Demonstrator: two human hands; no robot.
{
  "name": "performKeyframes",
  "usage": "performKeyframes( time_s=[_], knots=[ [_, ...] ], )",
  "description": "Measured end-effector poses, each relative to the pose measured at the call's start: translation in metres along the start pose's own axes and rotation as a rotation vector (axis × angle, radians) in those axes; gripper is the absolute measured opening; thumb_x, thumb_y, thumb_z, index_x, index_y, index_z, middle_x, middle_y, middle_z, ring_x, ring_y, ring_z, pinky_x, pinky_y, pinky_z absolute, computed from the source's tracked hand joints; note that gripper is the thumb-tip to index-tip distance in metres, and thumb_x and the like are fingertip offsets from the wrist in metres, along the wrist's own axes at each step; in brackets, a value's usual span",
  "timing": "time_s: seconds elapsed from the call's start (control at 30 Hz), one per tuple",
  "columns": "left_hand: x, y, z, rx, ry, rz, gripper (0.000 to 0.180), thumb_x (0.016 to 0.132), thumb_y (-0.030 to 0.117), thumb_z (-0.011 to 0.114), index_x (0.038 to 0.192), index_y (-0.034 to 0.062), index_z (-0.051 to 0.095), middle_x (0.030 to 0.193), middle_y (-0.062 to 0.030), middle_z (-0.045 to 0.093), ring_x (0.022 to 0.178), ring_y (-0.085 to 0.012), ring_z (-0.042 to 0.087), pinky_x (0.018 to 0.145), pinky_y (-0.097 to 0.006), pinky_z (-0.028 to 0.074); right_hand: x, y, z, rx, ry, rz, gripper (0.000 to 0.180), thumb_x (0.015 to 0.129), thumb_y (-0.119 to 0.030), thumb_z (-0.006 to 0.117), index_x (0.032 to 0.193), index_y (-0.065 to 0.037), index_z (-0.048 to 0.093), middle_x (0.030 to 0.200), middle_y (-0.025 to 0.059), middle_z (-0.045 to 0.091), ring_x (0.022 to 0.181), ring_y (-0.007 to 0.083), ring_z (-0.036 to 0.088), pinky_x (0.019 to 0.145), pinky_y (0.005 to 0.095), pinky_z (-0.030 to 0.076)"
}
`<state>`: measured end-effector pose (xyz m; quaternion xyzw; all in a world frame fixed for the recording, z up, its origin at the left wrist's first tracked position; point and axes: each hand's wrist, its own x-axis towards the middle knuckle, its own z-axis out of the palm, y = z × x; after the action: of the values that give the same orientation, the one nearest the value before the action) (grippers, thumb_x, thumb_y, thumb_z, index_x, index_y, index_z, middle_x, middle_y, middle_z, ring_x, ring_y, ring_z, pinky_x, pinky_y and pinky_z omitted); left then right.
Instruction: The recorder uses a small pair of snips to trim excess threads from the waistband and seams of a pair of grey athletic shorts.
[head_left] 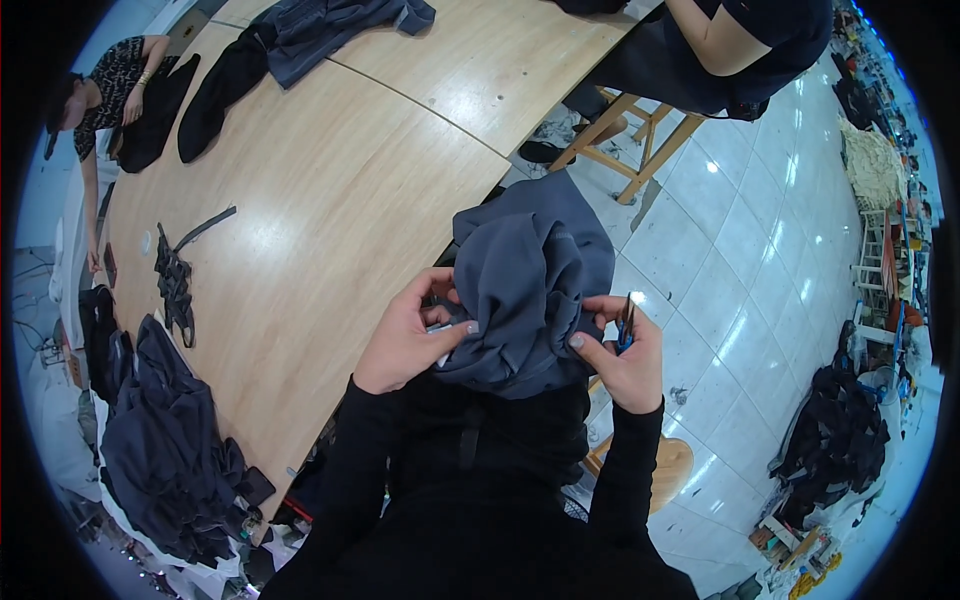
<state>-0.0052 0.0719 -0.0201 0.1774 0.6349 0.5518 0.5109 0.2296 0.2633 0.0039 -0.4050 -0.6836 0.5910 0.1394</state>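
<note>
A bunched dark grey garment hangs in front of my body, just off the table's edge. My left hand grips its left side, thumb on top and fingers curled under the folds. A small white piece, perhaps a label, shows beneath that thumb. On the other side my right hand pinches the cloth between thumb and fingers. Small thread snips with blue on them are tucked in the same hand, dark blades pointing up. Folds hide most of the fingertips.
A pale wooden table spans the left, with dark garments heaped at its near end and black fabric strips on top. One person stands at the far left; another sits on a wooden stool. Dark cloth lies at right.
</note>
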Motion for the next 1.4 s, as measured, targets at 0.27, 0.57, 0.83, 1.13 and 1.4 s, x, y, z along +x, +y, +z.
performKeyframes(
  time_s=[0.27,0.57,0.83,1.13,1.4],
  knots=[
    [0.009,-0.001,0.011,0.421,0.082,0.233,0.064,0.076,0.005,0.092,0.131,-0.0004,0.060,0.112,-0.0106,0.065,0.098,-0.0192,0.066,0.093,-0.033,0.053,-0.016,-0.017,0.007,-0.115,0.227,-0.161,0.018,0.087,0.003,0.081,0.102,0.000,0.071,0.075,-0.0012,0.055,0.071,0.0072,0.050,0.066,0.0240,0.041],
    [-0.043,0.054,0.010,-0.342,-0.462,0.312,0.036,0.080,-0.001,0.086,0.109,0.0042,0.065,0.101,-0.0025,0.066,0.089,-0.0111,0.063,0.084,-0.027,0.048,-0.028,-0.042,0.014,-0.371,0.879,-0.637,0.022,0.086,0.006,0.085,0.105,-0.001,0.076,0.072,0.0016,0.050,0.061,0.0100,0.044,0.057,0.0255,0.031],
    [-0.032,0.058,0.017,0.547,0.524,0.895,0.037,0.079,-0.010,0.078,0.110,0.0040,0.066,0.095,-0.0077,0.063,0.082,-0.0156,0.064,0.067,-0.027,0.050,-0.032,-0.052,0.012,-0.529,0.909,-0.679,0.028,0.082,0.002,0.092,0.107,0.001,0.080,0.069,0.0044,0.055,0.059,0.0145,0.049,0.053,0.0280,0.035],
    [-0.038,0.041,0.006,-0.426,-0.025,0.126,0.053,0.091,0.003,0.066,0.141,0.0014,0.048,0.121,-0.0097,0.064,0.103,-0.0169,0.062,0.094,-0.027,0.046,-0.021,-0.020,0.023,-0.506,0.779,-0.589,0.015,0.096,-0.009,0.082,0.101,0.001,0.073,0.079,0.0100,0.066,0.064,0.0174,0.058,0.056,0.0280,0.042],
    [-0.048,0.043,-0.002,-0.292,-0.386,0.490,0.057,0.077,-0.012,0.078,0.132,-0.0053,0.067,0.113,-0.0102,0.063,0.107,-0.0202,0.064,0.097,-0.032,0.048,-0.023,-0.018,0.017,-0.100,0.801,-0.343,0.018,0.103,-0.011,0.074,0.114,-0.001,0.065,0.095,0.0011,0.066,0.081,0.0071,0.056,0.069,0.0215,0.041]
  ],
)
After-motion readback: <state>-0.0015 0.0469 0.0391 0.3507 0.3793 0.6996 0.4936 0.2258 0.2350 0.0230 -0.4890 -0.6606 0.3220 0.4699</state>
